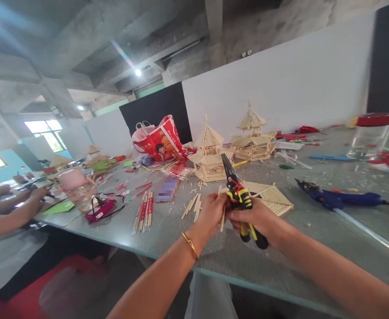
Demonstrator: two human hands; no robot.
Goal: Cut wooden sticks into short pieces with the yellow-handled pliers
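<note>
My left hand (210, 213) is closed on a thin wooden stick (223, 217), held nearly upright above the table's front part. Close beside it, my right hand (259, 219) grips black and yellow pliers (237, 190), their jaws pointing up and away from me. Behind the pliers a flat panel of glued sticks (274, 197) lies on the table. Several loose sticks (190, 207) lie left of my left hand. Farther back stand two small stick pavilions, a nearer one (208, 153) and another (252, 135) to its right.
A blue glue gun (350, 198) with a clear glue stick lies at right, near a red-lidded jar (372, 137). Packed sticks (143, 212), a purple pouch (100, 210), a pink-lidded bottle (76, 188) and a red bag (161, 139) occupy the left. Another person's arm (17, 210) rests at far left.
</note>
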